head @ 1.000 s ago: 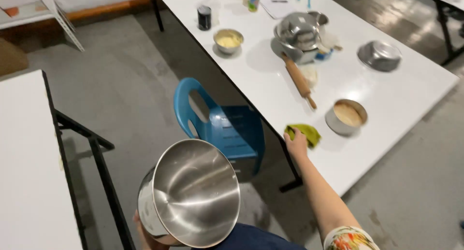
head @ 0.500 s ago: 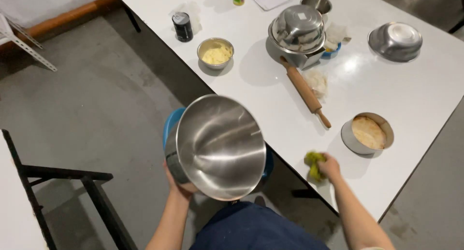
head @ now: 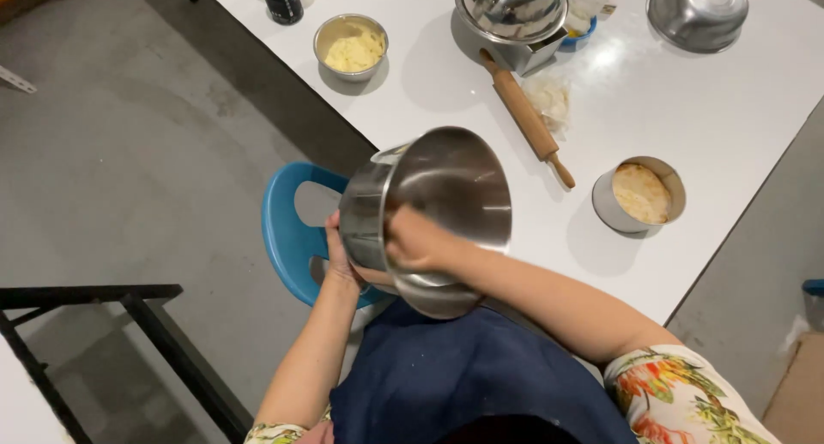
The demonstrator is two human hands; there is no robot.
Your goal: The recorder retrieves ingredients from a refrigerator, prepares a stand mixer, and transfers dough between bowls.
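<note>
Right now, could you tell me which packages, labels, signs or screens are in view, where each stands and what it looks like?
Dark can: far left edge of the white table, upright cylinder, black with a pale band of label.
Clear plastic wrapper: crumpled beside the wooden rolling pin, whitish.
No signs or screens are in view.

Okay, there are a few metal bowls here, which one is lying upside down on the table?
The steel bowl at the far right corner of the white table: its base faces up. The small bowls sit upright with food in them.
</note>
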